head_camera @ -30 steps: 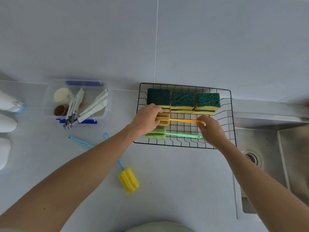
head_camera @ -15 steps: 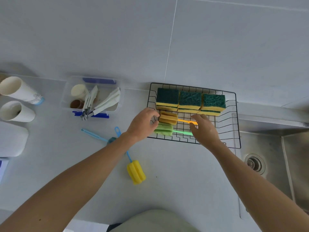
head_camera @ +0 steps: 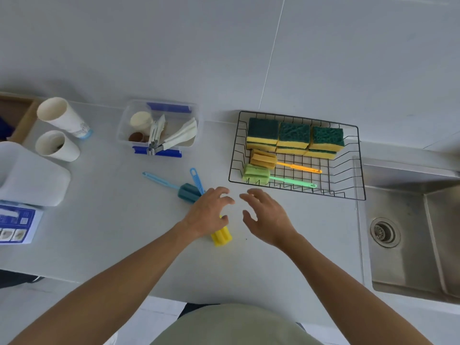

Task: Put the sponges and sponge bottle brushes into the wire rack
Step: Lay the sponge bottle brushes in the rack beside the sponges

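Note:
The black wire rack (head_camera: 358,170) stands against the wall and holds several green-and-yellow sponges (head_camera: 295,136) in a back row. In front of them lie an orange sponge brush (head_camera: 263,159) and a green sponge brush (head_camera: 256,173). On the counter left of the rack lie a blue sponge brush (head_camera: 185,191) and a yellow sponge brush (head_camera: 221,236) with a blue handle. My left hand (head_camera: 207,212) hovers open over the yellow brush, hiding most of its handle. My right hand (head_camera: 266,215) is open beside it, holding nothing.
A clear plastic box (head_camera: 159,128) of utensils sits at the back. Two paper cups (head_camera: 61,130) and a white container (head_camera: 29,174) stand at the left, with a printed sheet (head_camera: 15,225) below. A steel sink (head_camera: 410,232) lies right of the rack.
Both hands let go of the orange brush in the rack and pulled back toward me, the left now over the yellow brush. The view shifted left.

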